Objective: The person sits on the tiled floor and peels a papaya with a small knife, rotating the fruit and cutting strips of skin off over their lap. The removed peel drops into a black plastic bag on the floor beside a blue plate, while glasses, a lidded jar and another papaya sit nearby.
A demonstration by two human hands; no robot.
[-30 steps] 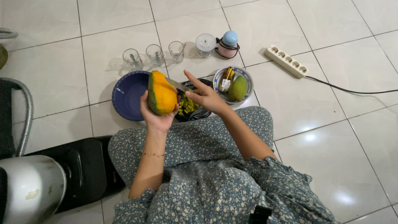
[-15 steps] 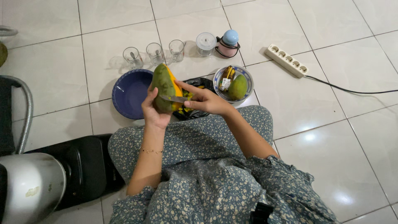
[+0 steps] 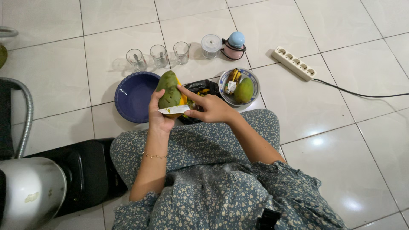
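My left hand (image 3: 158, 116) holds a half-peeled mango (image 3: 169, 90) upright, green skin toward me and orange flesh showing at its right edge. My right hand (image 3: 207, 109) grips a knife (image 3: 174, 110) whose blade lies flat across the mango's lower part, index finger stretched along the fruit. Both hands hover over a black plastic bag (image 3: 198, 88) with yellow-green peelings. A dark blue plate (image 3: 133, 96) lies on the floor just left of the mango.
A patterned bowl (image 3: 250, 79) holds a whole green mango (image 3: 244, 90) and a banana. Three glasses (image 3: 158, 56), a small lidded jar (image 3: 211, 45) and a pink-and-blue container (image 3: 234, 45) stand behind. A white power strip (image 3: 295, 62) lies right; a black-and-white appliance (image 3: 47, 183) sits left.
The mango was turned from its orange peeled side to its green skin side. The knife moved from the top of the fruit down to its lower part.
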